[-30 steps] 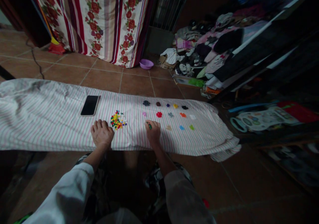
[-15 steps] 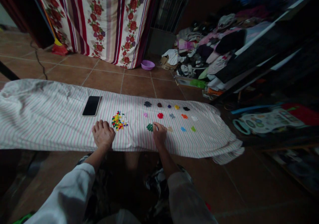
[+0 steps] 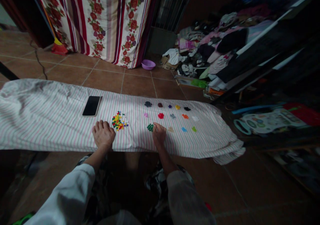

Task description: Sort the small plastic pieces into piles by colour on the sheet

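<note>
My left hand (image 3: 103,133) lies flat on the striped cloth, fingers a little spread, beside a mixed pile of small coloured pieces (image 3: 118,122). At the right edge of a dark green pile (image 3: 150,127), my right hand (image 3: 159,134) is closed with thumb and fingertips together. Whatever is pinched there is too small to make out. Around it, small single-colour piles stand in rows: beige (image 3: 170,129), light blue (image 3: 184,129), lime green (image 3: 194,129), pink (image 3: 146,115), red (image 3: 161,116), grey (image 3: 172,116) and orange (image 3: 185,116).
A phone (image 3: 91,106) lies on the cloth (image 3: 55,118) left of the mixed pile. Along the far side are dark grey (image 3: 148,104), maroon (image 3: 160,104), yellow (image 3: 177,107) and black (image 3: 187,108) piles. Beyond are a purple basin (image 3: 148,64) and heaped clothes (image 3: 207,48).
My right hand has shifted very slightly left, towards the dark green pile. My left hand stays in place.
</note>
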`<state>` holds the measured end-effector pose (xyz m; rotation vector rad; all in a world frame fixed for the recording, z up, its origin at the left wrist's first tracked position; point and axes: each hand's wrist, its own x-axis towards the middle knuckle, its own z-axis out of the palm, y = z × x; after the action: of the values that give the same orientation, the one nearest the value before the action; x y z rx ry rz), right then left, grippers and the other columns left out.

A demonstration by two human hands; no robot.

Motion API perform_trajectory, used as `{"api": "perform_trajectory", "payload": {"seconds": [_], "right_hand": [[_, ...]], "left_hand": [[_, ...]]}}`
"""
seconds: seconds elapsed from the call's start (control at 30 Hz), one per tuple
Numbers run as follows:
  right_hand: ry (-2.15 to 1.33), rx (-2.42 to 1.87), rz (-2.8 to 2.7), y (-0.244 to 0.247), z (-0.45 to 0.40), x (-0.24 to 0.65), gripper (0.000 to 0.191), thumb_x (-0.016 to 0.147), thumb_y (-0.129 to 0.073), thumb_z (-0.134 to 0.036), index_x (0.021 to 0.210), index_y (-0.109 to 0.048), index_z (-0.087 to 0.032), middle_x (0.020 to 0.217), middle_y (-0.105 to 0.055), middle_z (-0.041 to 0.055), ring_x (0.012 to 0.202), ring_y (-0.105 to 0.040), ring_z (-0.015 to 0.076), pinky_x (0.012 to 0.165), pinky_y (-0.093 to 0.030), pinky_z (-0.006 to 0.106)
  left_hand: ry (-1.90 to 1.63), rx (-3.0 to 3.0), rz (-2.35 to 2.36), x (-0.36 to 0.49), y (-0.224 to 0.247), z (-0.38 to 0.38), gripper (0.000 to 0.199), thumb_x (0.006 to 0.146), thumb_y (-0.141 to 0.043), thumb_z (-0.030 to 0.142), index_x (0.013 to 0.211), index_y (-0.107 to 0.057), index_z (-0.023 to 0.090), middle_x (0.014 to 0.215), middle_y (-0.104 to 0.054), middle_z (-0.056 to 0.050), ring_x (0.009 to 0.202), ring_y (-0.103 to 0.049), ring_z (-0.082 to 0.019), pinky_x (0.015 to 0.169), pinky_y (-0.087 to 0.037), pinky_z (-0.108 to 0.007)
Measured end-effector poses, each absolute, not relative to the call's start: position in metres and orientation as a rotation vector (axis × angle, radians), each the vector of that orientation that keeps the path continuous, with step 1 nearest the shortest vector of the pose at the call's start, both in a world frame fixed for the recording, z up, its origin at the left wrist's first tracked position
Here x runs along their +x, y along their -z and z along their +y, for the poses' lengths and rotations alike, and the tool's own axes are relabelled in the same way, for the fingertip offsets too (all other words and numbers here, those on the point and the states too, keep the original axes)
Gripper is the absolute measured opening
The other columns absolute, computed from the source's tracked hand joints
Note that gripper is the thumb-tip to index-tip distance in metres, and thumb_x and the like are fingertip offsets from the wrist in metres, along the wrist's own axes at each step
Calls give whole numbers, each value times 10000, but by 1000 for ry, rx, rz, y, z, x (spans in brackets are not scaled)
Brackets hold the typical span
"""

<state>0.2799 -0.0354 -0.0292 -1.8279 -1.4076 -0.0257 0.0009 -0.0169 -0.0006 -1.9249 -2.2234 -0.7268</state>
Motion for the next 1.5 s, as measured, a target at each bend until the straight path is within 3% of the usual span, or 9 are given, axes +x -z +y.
{"api": "perform_trajectory", "payload": {"seconds": [0.4,0.63,0.97,1.2,1.5], "right_hand": [[61,-1719,-1730,31,-29,270,288,838,-625,-354,1047,-700,-170,1137,-695,101,1074,-568,261,951,-413,395],[89,-1708,-1731,32,-30,270,222,881,-525,-257,967,-713,-174,1075,-702,101,1030,-582,238,926,-426,385],[145,-1548,-1674,15,-13,254,251,897,-505,-278,962,-731,-190,1077,-697,97,1079,-557,247,962,-423,431],[-149,-1464,-1891,0,38,193,306,892,-477,-181,1084,-716,-173,1081,-703,89,1032,-568,217,973,-428,358],[-350,-1603,-2150,-12,83,142,345,920,-460,-150,1167,-689,-219,1165,-680,47,1105,-506,214,985,-379,320]], "left_hand": [[701,-1928,-2259,2,-2,-17,333,848,-397,247,1083,-595,117,1314,-559,-187,1309,-429,-323,1078,-306,-486],[639,-1923,-2256,3,-3,-16,331,851,-405,250,1075,-600,105,1315,-566,-187,1296,-441,-330,1069,-318,-480],[645,-1942,-2273,3,-4,-16,347,848,-411,244,1103,-598,102,1335,-557,-187,1320,-427,-335,1090,-304,-486],[645,-1937,-2277,3,-3,-15,369,838,-415,229,1127,-597,92,1343,-557,-194,1325,-425,-341,1099,-304,-495],[624,-1937,-2261,3,-4,-15,363,847,-410,223,1132,-598,97,1343,-556,-194,1316,-440,-339,1102,-307,-493]]}}
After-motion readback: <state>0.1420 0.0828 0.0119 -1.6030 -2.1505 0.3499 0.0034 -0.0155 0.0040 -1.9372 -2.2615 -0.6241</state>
